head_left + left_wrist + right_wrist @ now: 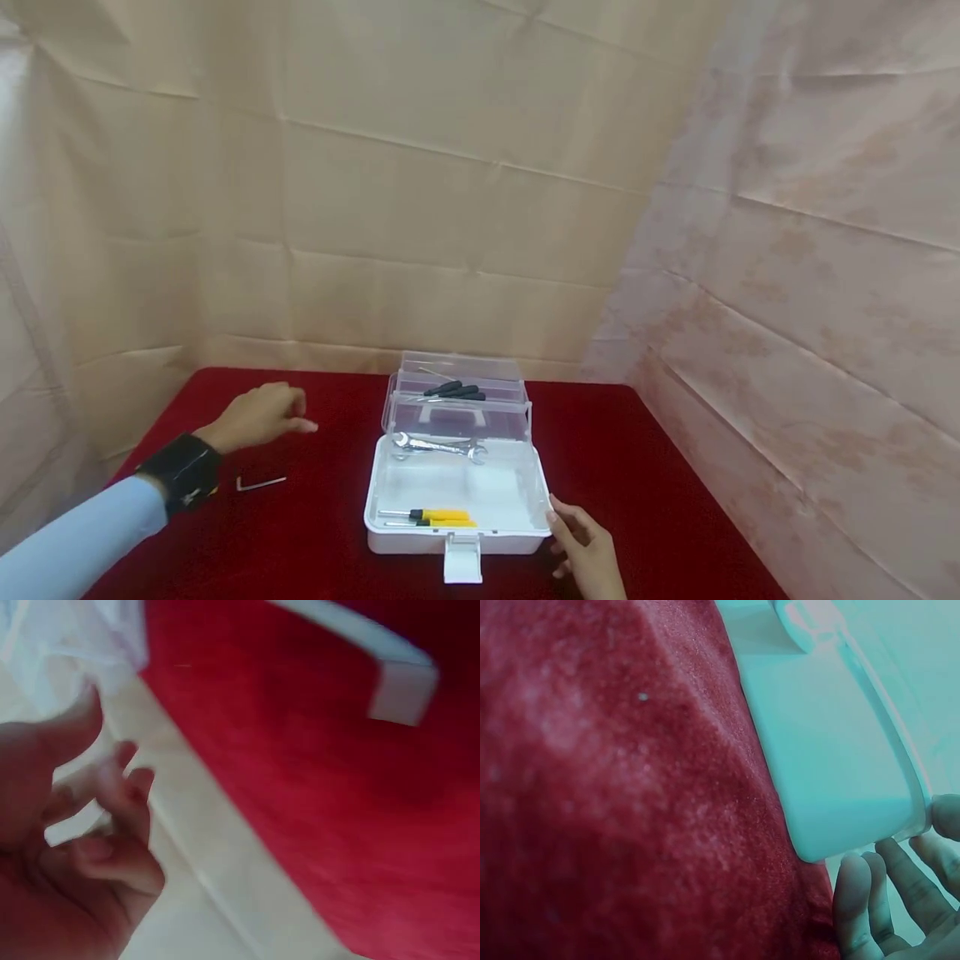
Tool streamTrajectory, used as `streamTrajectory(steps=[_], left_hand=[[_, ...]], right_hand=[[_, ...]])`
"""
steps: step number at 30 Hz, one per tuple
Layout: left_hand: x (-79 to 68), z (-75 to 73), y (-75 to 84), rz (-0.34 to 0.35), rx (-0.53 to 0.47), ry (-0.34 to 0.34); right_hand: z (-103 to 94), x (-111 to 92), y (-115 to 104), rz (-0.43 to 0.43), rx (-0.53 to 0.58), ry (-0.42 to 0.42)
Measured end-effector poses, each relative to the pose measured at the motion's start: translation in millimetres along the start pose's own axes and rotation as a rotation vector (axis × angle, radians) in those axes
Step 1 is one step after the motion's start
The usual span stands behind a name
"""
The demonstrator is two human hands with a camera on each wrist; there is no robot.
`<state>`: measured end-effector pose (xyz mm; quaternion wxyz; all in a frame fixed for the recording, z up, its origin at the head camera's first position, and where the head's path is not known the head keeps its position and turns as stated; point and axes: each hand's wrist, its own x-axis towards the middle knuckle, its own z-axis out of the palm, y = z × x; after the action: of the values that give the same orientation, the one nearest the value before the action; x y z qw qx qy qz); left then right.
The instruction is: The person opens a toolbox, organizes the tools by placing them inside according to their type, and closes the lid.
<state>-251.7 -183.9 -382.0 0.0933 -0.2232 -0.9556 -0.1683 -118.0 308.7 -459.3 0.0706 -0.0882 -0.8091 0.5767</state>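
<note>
A white toolbox (pixel 459 546) with clear fold-out trays stands unlatched and lidded back on the red cloth. My right hand (pixel 588 546) grips its front right corner, thumb at the rim and fingers against the outer wall; the right wrist view shows the same corner of the box (pixel 840 757). Over the cloth at the left, my left hand (pixel 258 414) hovers with loosely bent fingers and holds nothing. An L-shaped hex key (pixel 262 483) lies below that hand; its bent end (pixel 405 690) looms blurred in the left wrist view.
Yellow-handled screwdrivers (pixel 446 515) lie along the box's front inside. Wrenches (pixel 438 447) sit towards its back. Black-handled screwdrivers (pixel 456 390) rest in a clear tray (pixel 502 388). Hanging cloth (pixel 450 208) borders the red-covered table (pixel 637 467).
</note>
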Motion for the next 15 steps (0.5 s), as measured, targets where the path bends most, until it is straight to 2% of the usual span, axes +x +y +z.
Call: streamTrajectory(steps=[3, 6, 11, 15], left_hand=[[-36.6, 4.8, -15.3, -0.035, -0.017, -0.114], [-59.8, 12.1, -23.8, -0.035, -0.087, -0.189], [-76.4, 20.2, -32.1, 0.023, -0.190, -0.232], [-85.3, 21.3, -35.9, 0.038, -0.147, -0.208]], right_hand=[[-4.0, -1, 0, 0.015, -0.002, 0.012], [-6.0, -1, -3, 0.019, -0.008, 0.027], [-2.6, 0, -6, 0.038, -0.015, 0.026], [1.9, -1, -6, 0.037, -0.011, 0.017]])
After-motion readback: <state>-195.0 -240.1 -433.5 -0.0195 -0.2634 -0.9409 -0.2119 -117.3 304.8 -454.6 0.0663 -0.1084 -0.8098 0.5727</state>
